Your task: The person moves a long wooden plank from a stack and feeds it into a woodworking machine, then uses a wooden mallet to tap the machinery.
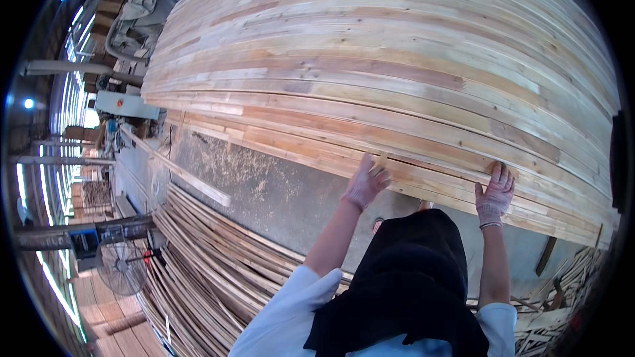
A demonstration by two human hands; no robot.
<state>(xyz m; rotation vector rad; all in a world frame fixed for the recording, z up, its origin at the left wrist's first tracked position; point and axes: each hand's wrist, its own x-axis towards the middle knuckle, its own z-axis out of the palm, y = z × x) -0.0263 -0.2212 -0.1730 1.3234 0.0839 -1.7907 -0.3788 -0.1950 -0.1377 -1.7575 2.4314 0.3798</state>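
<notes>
In front of me, the wide striped wooden boards [370,46] spread from left to right, their right end lost near the dark rim. My right hand [495,195] rests on their near edge, fingers extended, thumb apart, clamped on nothing. My left hand [367,183] is at that edge too, blurred; I cannot tell whether it grips anything. My black apron [403,251] hides part of the floor [284,188]. Long strips [218,251] and a fan [122,266] crowd the left.
</notes>
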